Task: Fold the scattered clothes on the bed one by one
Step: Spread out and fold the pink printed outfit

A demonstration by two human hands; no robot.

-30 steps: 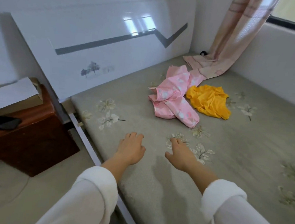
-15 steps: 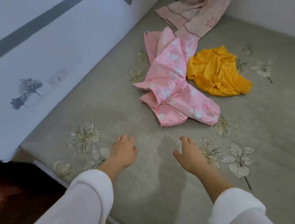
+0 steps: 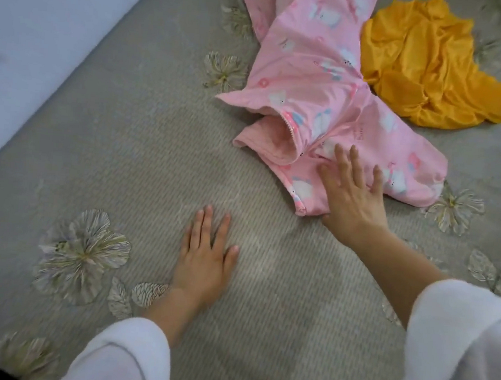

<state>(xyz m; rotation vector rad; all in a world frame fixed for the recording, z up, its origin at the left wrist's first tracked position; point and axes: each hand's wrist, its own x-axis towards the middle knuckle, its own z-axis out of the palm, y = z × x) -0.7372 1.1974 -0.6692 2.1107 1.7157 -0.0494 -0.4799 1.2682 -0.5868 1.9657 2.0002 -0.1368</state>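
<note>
On bed (image 3: 125,154), right hand (image 3: 352,195) touching pink garment (image 3: 308,73), lettering (image 3: 360,133) unreadable

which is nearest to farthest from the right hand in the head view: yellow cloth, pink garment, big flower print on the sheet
From the right hand:
1. pink garment, right under its fingers.
2. yellow cloth, beyond it at upper right.
3. big flower print, far across at lower left.
</note>
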